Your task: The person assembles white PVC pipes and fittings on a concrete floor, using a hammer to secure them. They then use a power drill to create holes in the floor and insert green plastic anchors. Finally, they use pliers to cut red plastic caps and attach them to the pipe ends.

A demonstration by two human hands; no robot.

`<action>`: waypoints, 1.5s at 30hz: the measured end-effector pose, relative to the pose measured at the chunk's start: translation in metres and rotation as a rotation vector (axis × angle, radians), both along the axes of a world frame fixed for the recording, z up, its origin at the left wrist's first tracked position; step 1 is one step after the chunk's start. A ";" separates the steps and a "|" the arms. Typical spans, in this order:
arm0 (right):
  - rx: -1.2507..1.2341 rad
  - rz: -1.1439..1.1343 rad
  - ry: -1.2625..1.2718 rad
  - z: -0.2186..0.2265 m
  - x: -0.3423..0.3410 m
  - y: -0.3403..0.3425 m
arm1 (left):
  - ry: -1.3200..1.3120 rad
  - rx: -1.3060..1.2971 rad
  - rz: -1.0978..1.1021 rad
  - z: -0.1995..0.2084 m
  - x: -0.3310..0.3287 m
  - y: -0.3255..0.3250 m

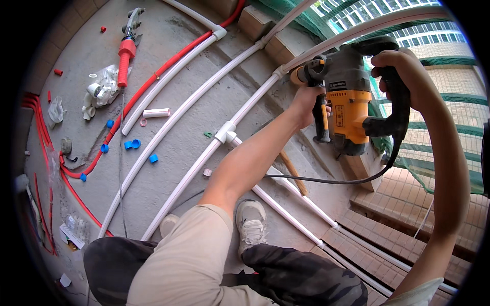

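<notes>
Grey concrete formed the floor (199, 132) beneath you, dusty and scuffed, with white pipes (255, 98) laid across it in long runs that the lens bent into curves. A red conduit (178, 58) crossed the upper left of the floor, and blue caps (136, 144) lay scattered beside it. A red-handled tool (124, 66) rested near a clear bag (106, 79) by some white fittings. At the right, green netting (449, 97) covered the open side, above tan tiled masonry (403, 204).

You held an orange-and-black power drill (349, 107) at the upper right, beside the netting. Your left grip (305, 107) was closed round its side handle; your right grip (400, 71) was wrapped round the black rear handle. Whether the drill's front end touched anything, you could not have told from this view. Its black cable (332, 180) looped down and ran left behind your forearm, past a wooden stick (293, 173).
</notes>
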State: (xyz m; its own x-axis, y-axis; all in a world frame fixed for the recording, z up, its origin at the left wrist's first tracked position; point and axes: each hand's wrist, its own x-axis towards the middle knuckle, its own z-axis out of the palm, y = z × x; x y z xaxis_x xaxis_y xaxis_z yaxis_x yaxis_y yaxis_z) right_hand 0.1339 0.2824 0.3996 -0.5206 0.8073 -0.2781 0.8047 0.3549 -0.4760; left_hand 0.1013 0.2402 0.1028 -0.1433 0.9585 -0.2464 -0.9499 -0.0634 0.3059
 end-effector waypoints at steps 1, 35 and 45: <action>0.033 -0.011 0.003 0.014 0.006 -0.002 | 0.012 0.014 -0.022 0.016 0.000 -0.003; -0.382 -1.271 -0.467 -0.179 0.561 -0.355 | 2.215 0.042 -0.968 -0.083 -0.028 -0.304; -0.077 -0.123 0.075 -0.210 0.284 -0.169 | 1.820 0.047 -0.017 -0.018 -0.047 -0.176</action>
State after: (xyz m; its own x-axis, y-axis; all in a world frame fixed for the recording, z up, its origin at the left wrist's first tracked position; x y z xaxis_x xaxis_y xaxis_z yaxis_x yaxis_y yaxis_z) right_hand 0.4183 0.1135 0.1898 -0.4403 0.8443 -0.3054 0.8011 0.2159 -0.5582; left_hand 0.0544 0.0641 0.0852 -0.1637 0.9632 0.2131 0.5275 -0.0971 0.8440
